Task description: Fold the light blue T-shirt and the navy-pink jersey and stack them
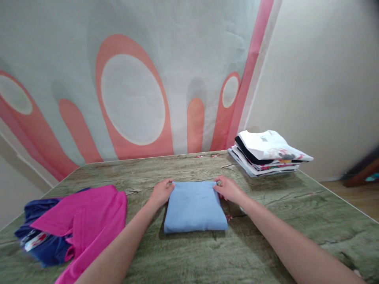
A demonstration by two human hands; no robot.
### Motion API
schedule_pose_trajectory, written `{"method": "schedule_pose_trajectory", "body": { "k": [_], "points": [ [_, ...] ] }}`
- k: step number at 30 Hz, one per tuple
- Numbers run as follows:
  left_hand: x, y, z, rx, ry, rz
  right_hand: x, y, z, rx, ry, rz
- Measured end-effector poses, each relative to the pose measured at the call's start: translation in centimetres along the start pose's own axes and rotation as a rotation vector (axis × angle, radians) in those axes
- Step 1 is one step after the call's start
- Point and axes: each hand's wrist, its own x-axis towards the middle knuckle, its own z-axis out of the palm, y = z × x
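A light blue garment, folded into a neat rectangle, lies on the table in front of me. My left hand pinches its far left corner between thumb and fingers. At the far right corner, my right hand grips the cloth in the same way. The fold nearest me is smooth and rounded. Its exact kind of garment cannot be made out while folded.
A stack of folded shirts, a white one on top, sits at the table's back right. To the left lie a loose magenta garment and a dark blue one. The wood-patterned table meets a painted wall panel behind.
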Motion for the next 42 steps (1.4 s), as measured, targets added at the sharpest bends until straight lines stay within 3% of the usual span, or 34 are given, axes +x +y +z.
{"method": "schedule_pose_trajectory", "body": {
  "k": [4,6,8,13,19,22,25,28,31,35,38,42],
  "points": [
    [-1.4,1.5,-0.6,0.275,0.205,0.114,-0.4,-0.2,-0.4,-0.217,0.207,-0.164],
    [-2.7,2.8,-0.6,0.344,0.21,0.228,-0.7,-0.5,-0.4,-0.256,0.314,-0.299],
    [-3.9,4.0,-0.2,0.39,0.123,0.312,-0.8,-0.6,-0.3,-0.256,0.333,-0.424],
    [-4.6,4.2,1.9,0.448,-0.105,0.336,-0.6,-0.2,0.2,-0.244,0.223,-0.472],
    [0.5,1.1,1.2,0.41,-0.159,0.519,-1.3,-1.1,0.3,-0.325,0.18,-0.406],
    [3.2,1.6,0.7,0.373,-0.185,0.535,-2.7,-2.4,0.8,-0.304,0.006,-0.471],
    [4.3,3.8,1.4,0.337,-0.265,0.54,-3.7,-3.6,1.2,-0.252,-0.154,-0.568],
    [3.4,6.1,2.5,0.243,-0.363,0.628,-3.5,-3.6,0.9,-0.225,0.02,-0.546],
    [1.3,7.0,2.5,0.184,-0.31,0.677,-2.2,-2.6,0.1,-0.192,0.27,-0.515],
    [-1.4,4.7,1.0,0.367,-0.13,0.512,-1.1,-1.4,-0.3,-0.108,0.355,-0.599],
    [-2.9,2.2,0.5,0.461,-0.188,0.42,-1.2,-1.4,0.4,-0.073,0.304,-0.742],
    [-4.1,0.2,0.9,0.462,-0.199,0.437,-1.7,-1.5,1.7,-0.12,0.164,-0.864]
  ]
}}
